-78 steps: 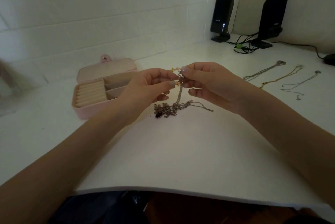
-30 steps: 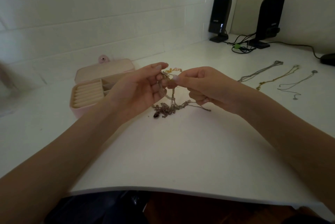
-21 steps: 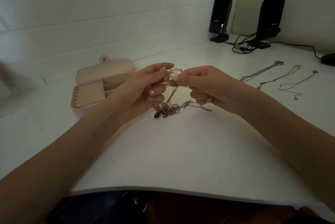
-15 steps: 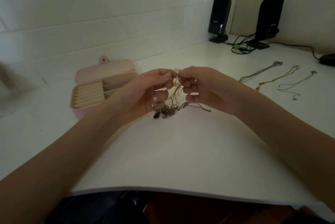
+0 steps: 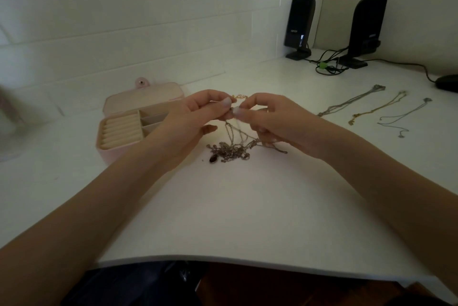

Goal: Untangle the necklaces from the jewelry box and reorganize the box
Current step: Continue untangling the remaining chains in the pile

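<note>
Since a moment ago the left hand and right hand have drawn together, both pinching the tangled chains; three necklaces lie freed far right, the jewelry box unfilled.

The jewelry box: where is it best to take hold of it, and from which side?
Probably the pink base of the jewelry box, one hand on each short end, coming from above. Its lid lies open toward the wall, so it gives no firm hold. The near front wall is bare. Both hands are now busy with the tangled chains.

Tangled necklaces beside open jewelry box
</note>
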`<state>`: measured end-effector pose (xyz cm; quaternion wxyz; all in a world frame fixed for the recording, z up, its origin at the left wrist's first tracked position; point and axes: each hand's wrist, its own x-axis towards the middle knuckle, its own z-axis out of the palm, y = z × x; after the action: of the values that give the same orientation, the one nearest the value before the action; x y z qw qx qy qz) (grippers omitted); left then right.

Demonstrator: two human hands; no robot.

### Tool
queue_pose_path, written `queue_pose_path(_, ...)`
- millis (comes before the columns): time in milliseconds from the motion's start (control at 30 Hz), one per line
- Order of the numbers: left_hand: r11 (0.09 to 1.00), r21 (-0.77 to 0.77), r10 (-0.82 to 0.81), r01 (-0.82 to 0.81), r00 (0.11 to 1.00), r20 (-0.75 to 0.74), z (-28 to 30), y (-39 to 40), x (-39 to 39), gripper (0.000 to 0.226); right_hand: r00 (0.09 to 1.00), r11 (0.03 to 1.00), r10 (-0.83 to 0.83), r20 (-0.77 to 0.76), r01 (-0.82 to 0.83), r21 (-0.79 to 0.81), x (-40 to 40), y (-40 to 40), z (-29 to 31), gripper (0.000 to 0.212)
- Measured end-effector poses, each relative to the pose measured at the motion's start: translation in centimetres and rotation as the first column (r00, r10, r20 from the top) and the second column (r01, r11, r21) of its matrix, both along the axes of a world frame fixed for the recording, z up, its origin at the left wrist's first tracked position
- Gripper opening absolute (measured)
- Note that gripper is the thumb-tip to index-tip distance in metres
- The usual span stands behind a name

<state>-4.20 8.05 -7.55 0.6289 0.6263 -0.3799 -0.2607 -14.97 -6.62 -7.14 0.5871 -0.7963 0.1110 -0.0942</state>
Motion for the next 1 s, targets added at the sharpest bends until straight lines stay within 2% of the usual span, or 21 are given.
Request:
queue_pose_path(167, 0.994, -0.112, -0.023, 0.003, 0.984, -0.179, 0.14, -0.12, 0.22, 0.014, 0.997, 0.993, 0.071, 0.037, -0.068, -0.093, -0.09, 0.42, -0.11, 0.029)
queue_pose_path(267, 0.991, -0.133, -0.049, 0.017, 0.969, -0.24, 0.15, -0.17, 0.12, 0.013, 0.997, 0.995, 0.054, 0.06, -0.048, -0.089, -0.22, 0.24, -0.02, 0.018)
queue_pose_path(367, 0.989, -0.142, -0.065, 0.027, 0.961, -0.269, 0.21, -0.15, 0.0, 0.015, 0.996, 0.998, 0.001, 0.094, 0.005, -0.065, -0.23, 0.05, 0.09, 0.022)
queue_pose_path(500, 0.998, -0.064, 0.016, -0.03, 0.976, -0.215, 0.1, -0.18, -0.03, 0.02, 0.984, 0.996, -0.085, 0.16, 0.086, 0.0, 0.11, -0.31, -0.04, 0.017)
queue_pose_path(633, 0.995, -0.045, 0.072, -0.083, 0.975, -0.208, -0.03, -0.25, 0.13, 0.024, 0.992, 0.988, -0.061, 0.106, 0.045, 0.148, 0.13, -0.41, 0.19, 0.016)
queue_pose_path(767, 0.987, 0.017, 0.157, -0.157, 0.987, -0.025, -0.22, -0.18, 0.0, 0.013, 0.994, 0.96, -0.027, 0.103, -0.003, 0.281, -0.13, 0.07, 0.57, 0.02)
queue_pose_path(867, 0.98, 0.013, 0.196, -0.198, 0.975, 0.105, -0.28, -0.24, -0.35, 0.007, 0.994, 0.946, -0.034, 0.101, 0.0, 0.323, -0.28, 0.03, 0.73, 0.018)
queue_pose_path(1000, 0.979, -0.033, 0.202, -0.2, 0.969, 0.141, -0.06, -0.18, -0.49, 0.014, 0.994, 0.956, -0.092, 0.052, 0.073, 0.283, -0.29, -0.13, 0.49, 0.018)
